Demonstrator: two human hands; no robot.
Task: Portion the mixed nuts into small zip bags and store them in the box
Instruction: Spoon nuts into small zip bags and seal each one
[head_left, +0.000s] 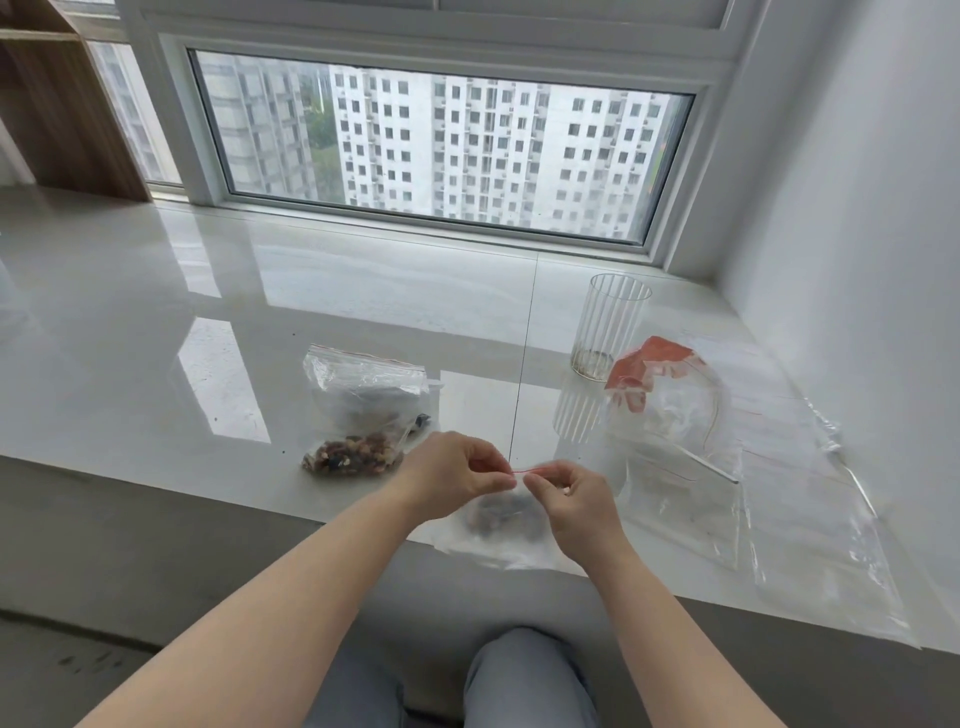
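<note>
Knees (524, 670) sit below the ledge (156, 364). Both hands, left (457, 475) and right (569, 499), pinch the red zip strip of a nut-filled bag (498, 514) at the ledge's edge. A gap in the seal could spill nuts. Filled bags (358, 410) lie left, a glass (608, 325) and empty bags (675, 447) right; no box is visible.

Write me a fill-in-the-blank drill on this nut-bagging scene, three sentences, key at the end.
1. Both hands, left hand and right hand, pinch the ____ zip strip of a small zip bag.
2. The ribbed glass stands ____ on the ledge.
3. The filled nut bag lies to the ____ of the hands.

Missing words: red; upright; left
</note>
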